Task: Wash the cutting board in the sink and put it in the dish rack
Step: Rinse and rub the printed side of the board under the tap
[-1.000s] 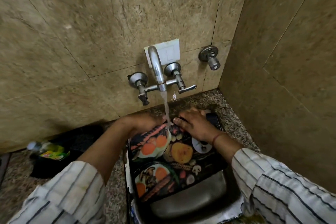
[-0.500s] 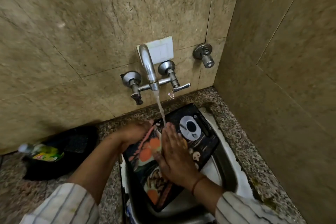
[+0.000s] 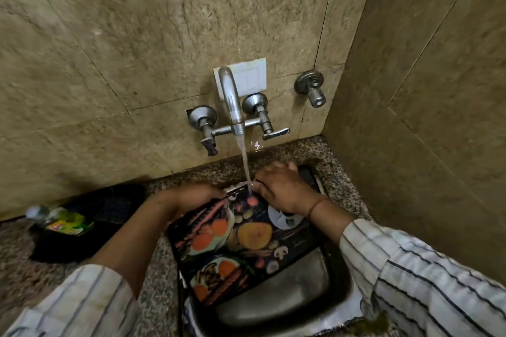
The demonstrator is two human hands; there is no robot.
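Head view looks down on a small stainless steel sink (image 3: 287,301) set in a speckled granite counter (image 3: 153,276) in a corner of beige stone-tiled wall. A dark rectangular cutting board printed with vegetables, mushrooms and orange slices (image 3: 246,241) lies tilted across the sink, its far end raised toward the wall and its near end down in the basin. A chrome wall-mounted tap with a curved spout (image 3: 232,101) stands above the sink, and a thin stream of water (image 3: 246,167) falls from it onto the far end of the board.

The left hand (image 3: 197,197) grips the board's far left edge, fingers closed around it. The right hand (image 3: 284,189) lies palm down on the board's far right part, fingers spread flat on the surface just beside the stream, a thin red thread around its wrist. Both forearms come out of rolled white sleeves with dark stripes.

Left of the sink, on the counter against the wall, sits a black tray (image 3: 82,230) with a clear plastic bottle with a green and yellow label (image 3: 63,220) lying in it.
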